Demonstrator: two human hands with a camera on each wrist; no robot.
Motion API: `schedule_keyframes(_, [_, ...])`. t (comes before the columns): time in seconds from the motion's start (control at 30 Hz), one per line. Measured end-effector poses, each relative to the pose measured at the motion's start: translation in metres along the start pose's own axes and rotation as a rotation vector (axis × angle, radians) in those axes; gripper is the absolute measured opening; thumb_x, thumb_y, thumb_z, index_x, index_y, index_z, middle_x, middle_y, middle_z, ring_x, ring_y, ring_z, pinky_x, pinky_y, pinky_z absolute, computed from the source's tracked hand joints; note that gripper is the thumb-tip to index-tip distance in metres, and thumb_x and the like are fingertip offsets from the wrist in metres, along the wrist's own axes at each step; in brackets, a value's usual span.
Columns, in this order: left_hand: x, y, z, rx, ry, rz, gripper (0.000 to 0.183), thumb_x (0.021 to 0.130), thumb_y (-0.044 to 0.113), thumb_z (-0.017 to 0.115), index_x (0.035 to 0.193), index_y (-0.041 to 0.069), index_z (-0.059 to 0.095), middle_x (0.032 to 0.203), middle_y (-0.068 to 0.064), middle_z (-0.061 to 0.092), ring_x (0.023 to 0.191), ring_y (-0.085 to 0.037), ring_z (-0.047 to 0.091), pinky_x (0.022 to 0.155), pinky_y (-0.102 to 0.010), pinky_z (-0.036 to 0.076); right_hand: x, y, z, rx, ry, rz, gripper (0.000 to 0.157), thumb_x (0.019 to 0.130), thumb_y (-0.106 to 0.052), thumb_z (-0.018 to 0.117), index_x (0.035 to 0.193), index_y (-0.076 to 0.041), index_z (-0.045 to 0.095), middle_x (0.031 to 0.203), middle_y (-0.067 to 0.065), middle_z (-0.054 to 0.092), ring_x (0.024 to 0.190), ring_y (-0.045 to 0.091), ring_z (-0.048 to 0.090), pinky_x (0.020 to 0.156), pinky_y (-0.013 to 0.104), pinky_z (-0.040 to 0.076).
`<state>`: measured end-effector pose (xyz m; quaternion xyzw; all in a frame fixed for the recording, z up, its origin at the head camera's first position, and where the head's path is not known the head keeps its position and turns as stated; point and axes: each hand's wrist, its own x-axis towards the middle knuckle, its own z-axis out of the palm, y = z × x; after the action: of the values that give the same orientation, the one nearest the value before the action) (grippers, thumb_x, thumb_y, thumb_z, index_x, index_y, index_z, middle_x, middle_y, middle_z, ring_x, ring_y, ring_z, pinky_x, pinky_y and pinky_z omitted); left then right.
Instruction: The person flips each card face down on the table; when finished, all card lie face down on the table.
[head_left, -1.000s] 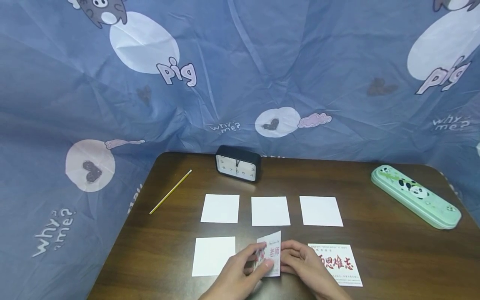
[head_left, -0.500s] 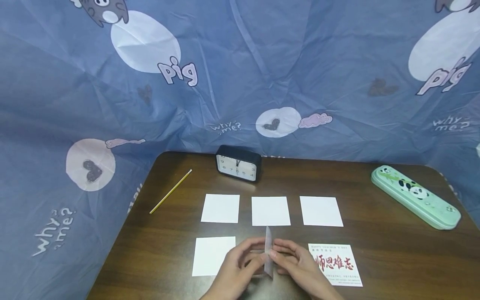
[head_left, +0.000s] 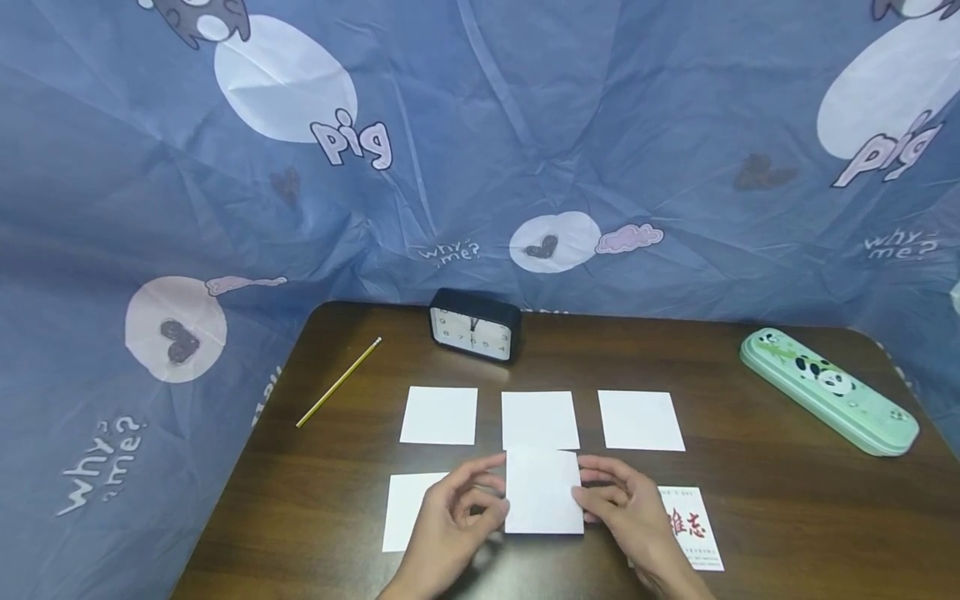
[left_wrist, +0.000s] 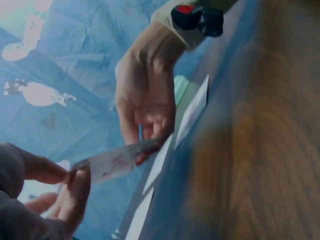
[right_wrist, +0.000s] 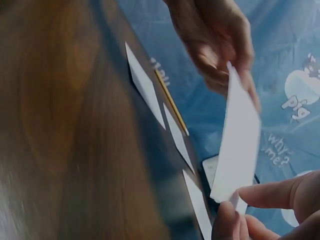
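A square card [head_left: 543, 492] is held up above the table, its blank white side showing in the head view. My left hand [head_left: 456, 517] pinches its left edge and my right hand [head_left: 624, 510] pinches its right edge, thumbs on the near face. Faint reddish print shows on the card's other side [left_wrist: 112, 164] in the left wrist view. Behind my right wrist lies a card with red characters [head_left: 692, 525], partly covered. A blank white card [head_left: 408, 508] lies beside my left hand, partly hidden by it.
Three blank white cards lie in a row farther back: left [head_left: 439, 415], middle [head_left: 540, 419] and right [head_left: 641, 420]. A black clock [head_left: 476, 325] stands at the back edge, a yellow pencil [head_left: 339, 382] at left, a green panda pencil case [head_left: 828, 390] at right.
The card between my hands has turned from its printed picture side, through edge-on, to its blank side. Both hands have moved slightly apart, each now on an opposite edge.
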<state>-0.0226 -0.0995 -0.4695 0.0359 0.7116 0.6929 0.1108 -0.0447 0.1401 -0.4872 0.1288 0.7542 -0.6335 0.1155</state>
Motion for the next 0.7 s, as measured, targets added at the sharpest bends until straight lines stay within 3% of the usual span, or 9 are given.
schedule_keyframes(0.3, [0.003,-0.013,-0.006,0.197,0.036,0.009,0.046,0.086,-0.001,0.078,0.13,-0.001,0.066,0.101,-0.016,0.071,0.079,-0.004,0.07,0.065,-0.019,0.06,0.003,0.004,-0.006,-0.069,0.024,-0.017,0.047,0.086,-0.001,0.079,0.131,-0.001,0.065,0.122,0.016,0.068,0.085,0.013,0.073,0.07,0.025,0.063])
schedule_keyframes(0.5, [0.007,-0.023,-0.009,0.355,0.015,0.038,0.045,0.081,-0.001,0.08,0.124,-0.002,0.068,0.094,-0.008,0.073,0.075,-0.003,0.072,0.064,-0.019,0.058,0.002,0.005,-0.006,-0.187,0.015,-0.033,0.045,0.083,0.001,0.082,0.125,-0.001,0.069,0.113,0.013,0.073,0.084,0.017,0.075,0.066,0.024,0.062])
schedule_keyframes(0.7, [0.009,-0.027,-0.007,0.411,0.004,0.076,0.047,0.078,-0.007,0.078,0.123,-0.008,0.067,0.09,-0.008,0.071,0.071,0.0,0.068,0.067,-0.02,0.06,0.001,0.005,-0.009,-0.309,-0.012,-0.047,0.041,0.082,-0.002,0.083,0.121,-0.006,0.072,0.105,0.005,0.075,0.082,0.013,0.075,0.067,0.019,0.057])
